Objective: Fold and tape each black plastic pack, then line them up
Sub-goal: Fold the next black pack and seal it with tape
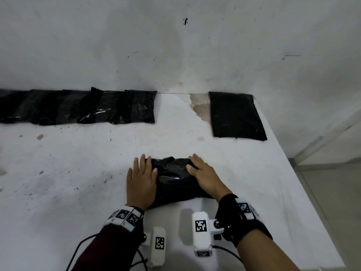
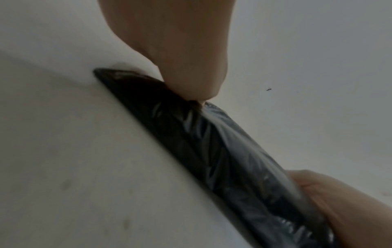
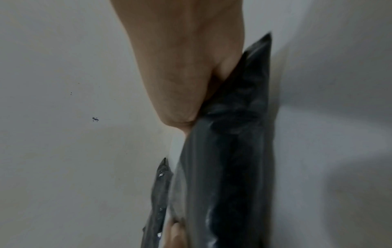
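A crumpled black plastic pack [image 1: 173, 180] lies on the white table [image 1: 78, 173] in front of me. My left hand [image 1: 141, 177] lies flat on its left end, fingers straight, thumb on the plastic. My right hand [image 1: 205, 175] presses flat on its right end, fingertips reaching the far edge. In the left wrist view the left hand [image 2: 180, 50] bears down on the pack [image 2: 222, 151], with the right hand [image 2: 339, 201] at the other end. The right wrist view shows the right hand [image 3: 180, 67] against the glossy pack [image 3: 233, 151].
Several black packs [image 1: 78, 106] lie in an overlapping row along the wall at the back left. A single flat black pack [image 1: 236, 116] rests at the back right corner. The table's right edge [image 1: 304, 192] runs close to my right arm.
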Demonstrator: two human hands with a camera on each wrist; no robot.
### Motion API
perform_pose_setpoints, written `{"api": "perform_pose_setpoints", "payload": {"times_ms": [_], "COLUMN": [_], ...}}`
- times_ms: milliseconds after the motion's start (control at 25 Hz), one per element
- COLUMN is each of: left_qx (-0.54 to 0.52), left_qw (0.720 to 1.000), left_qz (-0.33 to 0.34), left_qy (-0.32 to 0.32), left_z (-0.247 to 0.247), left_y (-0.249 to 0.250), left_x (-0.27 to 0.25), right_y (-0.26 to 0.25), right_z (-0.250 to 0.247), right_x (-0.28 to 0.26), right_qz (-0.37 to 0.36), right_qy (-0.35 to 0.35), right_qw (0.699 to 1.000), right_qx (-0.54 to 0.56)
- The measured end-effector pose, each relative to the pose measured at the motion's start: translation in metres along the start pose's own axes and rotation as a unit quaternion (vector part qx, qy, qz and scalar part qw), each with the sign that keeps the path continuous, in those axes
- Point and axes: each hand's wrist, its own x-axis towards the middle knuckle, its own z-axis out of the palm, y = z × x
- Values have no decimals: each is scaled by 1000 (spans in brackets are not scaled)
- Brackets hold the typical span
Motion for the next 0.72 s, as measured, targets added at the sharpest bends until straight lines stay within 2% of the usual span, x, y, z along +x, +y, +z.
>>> {"api": "perform_pose_setpoints", "payload": {"times_ms": [120, 200, 240, 320, 400, 440, 560, 720], "left_qx": [52, 0, -29, -59, -113, -136, -151, -150], "left_qw": [995, 987, 987, 991, 989, 986, 987, 988], "left_qz": [-45, -103, -107, -102, -93, -87, -57, -36], "left_qy": [71, 122, 117, 57, -19, -37, -24, -24], "left_z": [-13, -26, -31, -27, -13, -4, 15, 18], "left_y": [1, 14, 25, 46, 64, 67, 62, 46], "left_x": [8, 0, -7, -24, -33, -33, -28, -30], "right_y": [4, -6, -12, -19, -16, -12, 8, 32], "right_z": [0, 4, 6, 8, 11, 15, 31, 39], "right_x": [-8, -20, -25, -31, -31, -28, -23, -18], "right_qz": [-7, 40, 69, 90, 41, 11, -34, -57], "right_qy": [58, 99, 115, 157, 199, 192, 116, 156], "right_qw": [987, 962, 950, 937, 949, 960, 968, 959], "right_qx": [-153, -251, -283, -299, -239, -204, -219, -231]}}
